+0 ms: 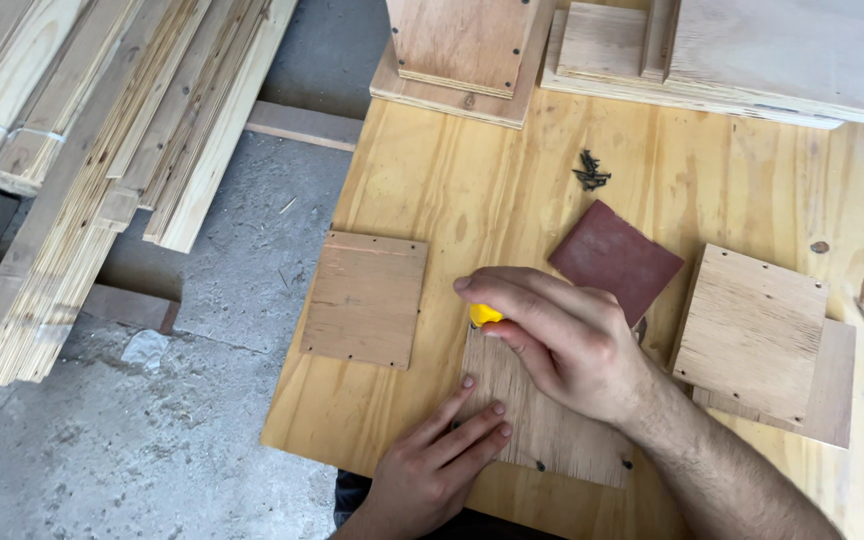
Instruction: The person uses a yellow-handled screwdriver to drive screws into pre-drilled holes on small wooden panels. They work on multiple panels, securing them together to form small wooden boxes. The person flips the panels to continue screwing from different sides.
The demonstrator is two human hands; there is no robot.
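Head view is showing a person leaning over a pale plywood table (512,190). Their left hand (442,455) is lying flat, fingers (472,425) together and pressing down on the near corner of a small square wooden panel (542,420) that is sitting at the table's front edge. Their right hand (562,335) is hovering over the panel's far edge, its fingers curled tight around a small yellow tool (484,314); only a bit of yellow is showing, so I cannot tell what kind of tool it is.

Judging from here, the work goes best if the flat hand is bearing down hard enough to stop the panel sliding, and staying clear of the tool's path. The panel is also lying close to the table edge, so keeping it fully supported looks wise.

A second square panel (365,298) is lying just to the left, a dark red abrasive sheet (615,258) is resting behind the right hand, and a stack of panels (762,340) is sitting to the right. A small heap of dark screws (590,172) is lying farther back, well apart.
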